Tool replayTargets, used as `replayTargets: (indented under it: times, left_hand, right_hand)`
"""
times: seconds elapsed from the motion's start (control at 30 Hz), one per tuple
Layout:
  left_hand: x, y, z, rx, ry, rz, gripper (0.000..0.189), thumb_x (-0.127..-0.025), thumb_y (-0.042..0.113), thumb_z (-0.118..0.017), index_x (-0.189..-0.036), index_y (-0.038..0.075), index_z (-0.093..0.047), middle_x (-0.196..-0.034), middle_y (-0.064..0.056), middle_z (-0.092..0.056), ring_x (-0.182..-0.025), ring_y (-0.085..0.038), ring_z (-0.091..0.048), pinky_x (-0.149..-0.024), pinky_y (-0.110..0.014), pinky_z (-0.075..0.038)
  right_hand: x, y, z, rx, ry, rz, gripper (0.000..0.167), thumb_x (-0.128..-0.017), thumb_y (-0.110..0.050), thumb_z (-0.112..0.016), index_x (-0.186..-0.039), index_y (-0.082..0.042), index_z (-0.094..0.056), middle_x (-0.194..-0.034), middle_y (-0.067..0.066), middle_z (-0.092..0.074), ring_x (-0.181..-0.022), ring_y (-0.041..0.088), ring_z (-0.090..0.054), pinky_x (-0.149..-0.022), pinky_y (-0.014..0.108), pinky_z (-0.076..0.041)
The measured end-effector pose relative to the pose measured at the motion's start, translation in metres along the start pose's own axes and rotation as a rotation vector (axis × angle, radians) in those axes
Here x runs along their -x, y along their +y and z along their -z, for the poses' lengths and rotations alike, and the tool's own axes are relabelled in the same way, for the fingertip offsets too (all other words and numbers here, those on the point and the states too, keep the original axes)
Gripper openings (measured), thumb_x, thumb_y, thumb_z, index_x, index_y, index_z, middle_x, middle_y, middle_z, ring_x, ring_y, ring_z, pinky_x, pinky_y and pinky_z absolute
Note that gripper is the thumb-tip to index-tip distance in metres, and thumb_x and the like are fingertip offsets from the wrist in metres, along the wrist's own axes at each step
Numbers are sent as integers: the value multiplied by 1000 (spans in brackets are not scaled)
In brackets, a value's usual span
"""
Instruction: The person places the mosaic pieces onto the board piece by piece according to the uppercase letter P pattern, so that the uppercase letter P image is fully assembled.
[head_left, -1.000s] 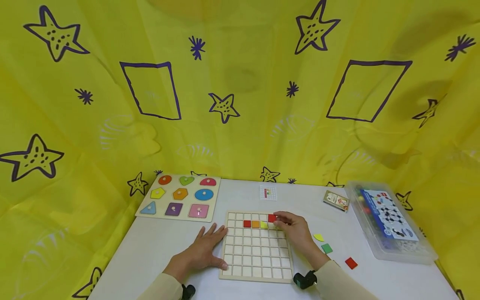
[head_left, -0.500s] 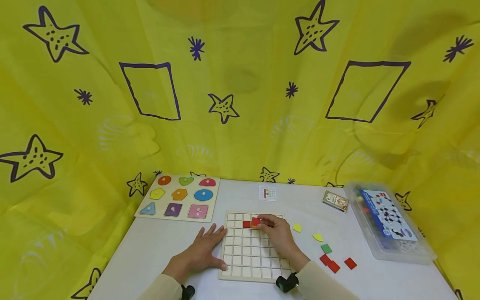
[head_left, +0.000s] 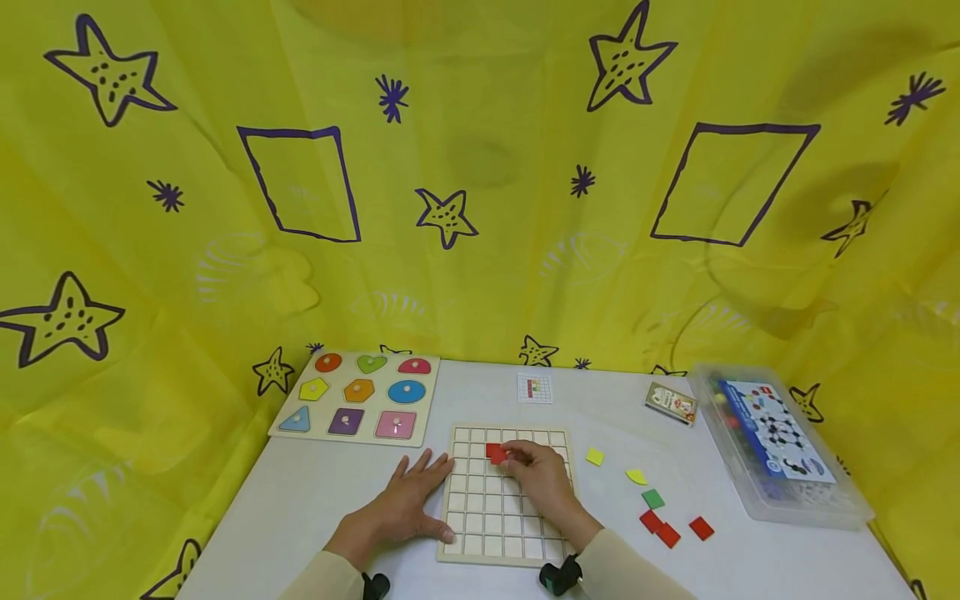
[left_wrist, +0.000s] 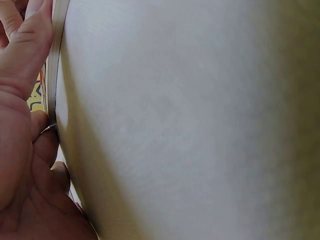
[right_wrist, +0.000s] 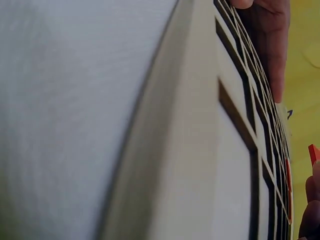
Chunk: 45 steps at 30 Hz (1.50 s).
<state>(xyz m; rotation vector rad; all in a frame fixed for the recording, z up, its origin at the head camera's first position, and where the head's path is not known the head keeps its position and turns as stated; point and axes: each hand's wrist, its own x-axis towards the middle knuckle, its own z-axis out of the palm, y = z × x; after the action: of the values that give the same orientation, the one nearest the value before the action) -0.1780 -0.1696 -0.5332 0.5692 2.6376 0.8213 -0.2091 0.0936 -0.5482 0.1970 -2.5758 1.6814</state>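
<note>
My right hand (head_left: 546, 483) pinches a red square tile (head_left: 498, 460) between thumb and fingertips, over the upper middle of a wooden grid board (head_left: 493, 502). Another red tile (head_left: 491, 450) sits in a cell there, just behind the held one. The cells to its right are hidden by the hand. In the right wrist view the held tile (right_wrist: 314, 153) shows above the fingertips. Spread out straight, my left hand (head_left: 408, 503) rests at the board's left edge, thumb on the near left corner. The left wrist view shows this hand (left_wrist: 22, 145) along the board's side.
Loose tiles lie right of the board: a yellow square (head_left: 595, 456), a yellow curved piece (head_left: 637, 477), a green one (head_left: 653, 498) and several red ones (head_left: 702, 528). Behind are a pattern card (head_left: 535, 388), a shape puzzle (head_left: 315, 426), a small card box (head_left: 671, 403) and a clear plastic case (head_left: 813, 508).
My right hand has carried the red tile left across the board, then slightly nearer, to beside the red tile in the grid. The left hand stays where it was.
</note>
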Motion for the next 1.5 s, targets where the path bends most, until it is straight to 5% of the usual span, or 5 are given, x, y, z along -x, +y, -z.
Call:
replayTargets:
  times: [0.77, 1.3, 1.5]
  left_hand:
    - [-1, -3, -5, -11, 3, 5, 112, -74, 53, -91, -163, 10, -39, -172, -9, -35, -164, -39, -15, -131, -65, -1]
    - [-2, -2, -2, -4, 0, 16, 111, -75, 53, -91, -164, 11, -39, -172, -8, -34, -164, -38, -13, -132, -64, 0]
    - [-2, -1, -2, -3, 2, 15, 111, -75, 53, -91, -164, 11, -39, -172, -8, -34, -164, -38, -13, -132, -64, 0]
  right_hand:
    - [7, 0, -7, 204, -46, 69, 18, -89, -9, -82, -107, -12, -81, -89, -4, -72, -83, 10, -56, -72, 23, -49]
    - [5, -2, -10, 283, -24, 95, 18, -88, -7, -82, -106, -10, -82, -90, -4, -74, -83, 10, -56, -89, 38, -55]
    - [5, -4, -8, 260, -27, 93, 21, -88, -7, -83, -109, -8, -82, -89, -3, -72, -82, 11, -54, -73, 26, -49]
